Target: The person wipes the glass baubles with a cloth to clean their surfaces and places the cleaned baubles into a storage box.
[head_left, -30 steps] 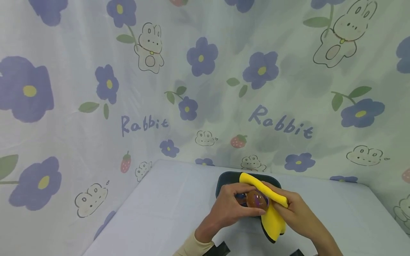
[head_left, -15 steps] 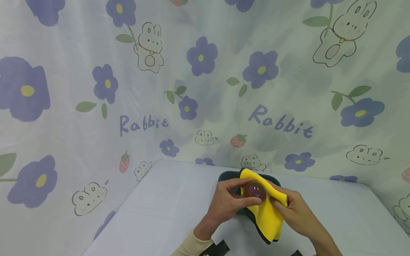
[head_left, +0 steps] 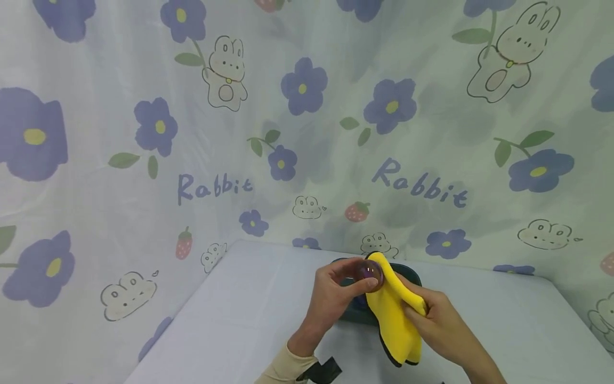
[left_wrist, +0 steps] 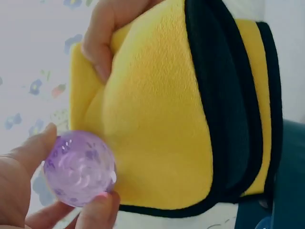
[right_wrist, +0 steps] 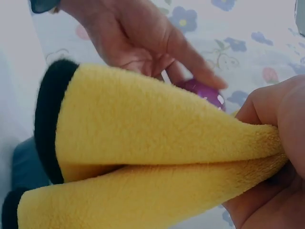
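Note:
My left hand (head_left: 330, 293) pinches a clear purple ball (head_left: 370, 274) between thumb and fingertips. In the left wrist view the ball (left_wrist: 80, 168) shows a swirled pattern. Close on its right is a yellow cloth (head_left: 394, 325) with black edging, folded over and hanging down. My right hand (head_left: 438, 320) grips the cloth by its right side, thumb on the near face. Ball and cloth overlap in the head view; whether they touch, I cannot tell. In the right wrist view the cloth (right_wrist: 138, 119) hides much of the ball (right_wrist: 206, 93).
Behind and below the hands a dark teal tray (head_left: 410, 274) stands on a white-covered table (head_left: 230, 314). Something rounded and bluish (left_wrist: 263, 223) shows in the tray, mostly hidden. A curtain (head_left: 326, 144) printed with flowers and rabbits hangs behind.
The left hand has drawn the ball up and to the left, out from the folded cloth. The cloth hangs farther left, and the right hand has shifted slightly left.

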Demonstrator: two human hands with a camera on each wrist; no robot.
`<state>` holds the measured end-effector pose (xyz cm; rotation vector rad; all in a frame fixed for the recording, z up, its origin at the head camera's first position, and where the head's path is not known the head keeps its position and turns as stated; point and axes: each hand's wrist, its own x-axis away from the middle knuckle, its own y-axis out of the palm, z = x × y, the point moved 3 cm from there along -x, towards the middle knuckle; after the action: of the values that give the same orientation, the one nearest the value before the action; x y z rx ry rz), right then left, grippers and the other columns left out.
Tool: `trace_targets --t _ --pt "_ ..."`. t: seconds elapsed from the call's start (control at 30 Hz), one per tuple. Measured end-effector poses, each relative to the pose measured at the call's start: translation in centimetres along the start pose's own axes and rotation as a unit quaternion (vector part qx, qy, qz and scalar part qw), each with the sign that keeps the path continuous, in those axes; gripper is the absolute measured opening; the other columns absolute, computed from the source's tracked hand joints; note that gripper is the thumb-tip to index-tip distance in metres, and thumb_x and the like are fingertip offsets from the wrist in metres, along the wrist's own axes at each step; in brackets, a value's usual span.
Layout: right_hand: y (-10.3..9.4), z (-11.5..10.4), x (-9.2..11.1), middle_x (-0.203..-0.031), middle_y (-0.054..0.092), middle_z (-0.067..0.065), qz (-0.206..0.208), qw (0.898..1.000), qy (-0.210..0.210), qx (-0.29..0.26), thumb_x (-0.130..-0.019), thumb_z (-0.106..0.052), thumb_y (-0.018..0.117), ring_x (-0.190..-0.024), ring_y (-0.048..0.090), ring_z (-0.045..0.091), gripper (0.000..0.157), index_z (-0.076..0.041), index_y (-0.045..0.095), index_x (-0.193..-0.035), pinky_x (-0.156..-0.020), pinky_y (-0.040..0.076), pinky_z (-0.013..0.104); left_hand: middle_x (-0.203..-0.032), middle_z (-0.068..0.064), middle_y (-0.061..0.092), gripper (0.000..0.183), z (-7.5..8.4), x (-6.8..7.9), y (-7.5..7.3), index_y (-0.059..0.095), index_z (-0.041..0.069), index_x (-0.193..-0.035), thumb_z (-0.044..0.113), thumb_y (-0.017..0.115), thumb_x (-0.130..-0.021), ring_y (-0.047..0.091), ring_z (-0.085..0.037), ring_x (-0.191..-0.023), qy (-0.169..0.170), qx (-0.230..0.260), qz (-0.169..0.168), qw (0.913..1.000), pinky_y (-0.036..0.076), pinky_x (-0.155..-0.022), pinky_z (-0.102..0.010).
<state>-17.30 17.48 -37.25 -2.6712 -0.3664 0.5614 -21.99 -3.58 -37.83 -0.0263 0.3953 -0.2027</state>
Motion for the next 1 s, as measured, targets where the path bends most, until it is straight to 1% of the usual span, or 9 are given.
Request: trace_targets --t 0.2,0.33,0.5,0.57,0.63,0.73,0.8,0.87,1.0 --pt "0.3 -0.6 0.2 -0.139 0.063 0.028 0.009 0.999 -0.015 0.038 -0.098 0.004 0.061 -0.097 0.071 0.006 0.055 0.004 0.046 -0.151 -0.082 0.065 0.034 -0.114 0.000 0.075 0.049 -0.6 -0.2 -0.4 0.073 0.023 -0.128 0.037 0.087 -0.083 0.069 -0.015 -0.102 -0.046 -0.049 -0.006 0.9977 0.060 -0.089 -0.026" --pt "0.6 -0.9 0.3 -0.137 0.066 0.024 0.028 0.996 -0.051 0.074 -0.095 0.009 0.061 -0.097 0.071 0.005 0.059 -0.001 0.049 -0.151 -0.080 0.066 0.033 -0.112 0.003 0.076 0.047 -0.7 -0.2 -0.3 0.075 0.026 -0.124 0.041 0.088 -0.081 0.070 -0.013 -0.097 -0.059 -0.070 -0.019 0.9956 0.062 -0.082 -0.026" --pt "1.0 -1.4 0.5 -0.138 0.067 0.018 0.060 0.983 -0.120 0.122 -0.089 0.016 0.064 -0.092 0.065 0.001 0.068 -0.008 0.053 -0.151 -0.075 0.064 0.023 -0.113 0.005 0.078 0.041 -0.6 -0.2 0.0 0.077 0.026 -0.120 0.035 0.089 -0.082 0.072 -0.010 -0.094 -0.047 -0.067 -0.052 0.9953 0.062 -0.082 -0.024" --pt "1.1 -1.6 0.5 -0.142 0.065 0.016 0.068 0.977 -0.139 0.144 -0.088 0.017 0.065 -0.101 0.064 -0.003 0.070 -0.011 0.053 -0.151 -0.079 0.061 0.017 -0.111 0.003 0.079 0.038 -0.6 -0.1 0.2 0.078 0.024 -0.118 0.031 0.089 -0.082 0.073 -0.010 -0.093 -0.041 -0.060 -0.070 0.9949 0.062 -0.083 -0.024" --pt "1.2 -1.8 0.5 -0.146 0.063 0.012 0.072 0.971 -0.158 0.162 -0.088 0.016 0.067 -0.120 0.062 -0.004 0.071 -0.013 0.053 -0.151 -0.089 0.056 0.011 -0.106 0.002 0.080 0.034 -0.6 -0.1 0.4 0.079 0.023 -0.114 0.029 0.089 -0.082 0.072 -0.008 -0.089 -0.034 -0.061 -0.087 0.9937 0.062 -0.082 -0.024" --pt "1.3 -1.9 0.4 -0.151 0.060 0.008 0.071 0.963 -0.182 0.188 -0.088 0.014 0.070 -0.141 0.044 -0.004 0.072 -0.014 0.053 -0.152 -0.103 0.042 0.004 -0.095 0.005 0.079 0.028 -0.5 0.1 0.7 0.080 0.024 -0.106 0.030 0.090 -0.080 0.070 -0.005 -0.083 -0.023 -0.082 -0.105 0.9908 0.062 -0.077 -0.024" --pt "1.3 -1.9 0.4 -0.151 0.059 0.007 0.067 0.958 -0.192 0.200 -0.088 0.013 0.071 -0.145 0.039 -0.005 0.072 -0.015 0.053 -0.152 -0.107 0.036 0.002 -0.089 0.008 0.077 0.027 -0.4 0.2 0.9 0.080 0.025 -0.102 0.033 0.091 -0.079 0.067 -0.003 -0.079 -0.014 -0.104 -0.111 0.9883 0.061 -0.074 -0.023" --pt "1.3 -1.9 0.3 -0.152 0.059 0.006 0.064 0.955 -0.195 0.216 -0.087 0.012 0.072 -0.145 0.038 -0.005 0.074 -0.015 0.052 -0.152 -0.108 0.033 0.002 -0.088 0.012 0.076 0.027 -0.2 0.3 1.0 0.080 0.026 -0.100 0.036 0.091 -0.077 0.067 -0.001 -0.080 -0.005 -0.117 -0.117 0.9862 0.060 -0.073 -0.022" --pt "1.0 -1.6 0.2 -0.151 0.060 0.003 0.063 0.953 -0.178 0.236 -0.089 0.008 0.073 -0.142 0.049 0.006 0.073 -0.018 0.052 -0.153 -0.106 0.042 0.007 -0.096 0.014 0.077 0.029 0.2 0.7 1.1 0.079 0.025 -0.103 0.034 0.091 -0.078 0.069 -0.002 -0.081 0.011 -0.115 -0.136 0.9839 0.061 -0.073 -0.023"
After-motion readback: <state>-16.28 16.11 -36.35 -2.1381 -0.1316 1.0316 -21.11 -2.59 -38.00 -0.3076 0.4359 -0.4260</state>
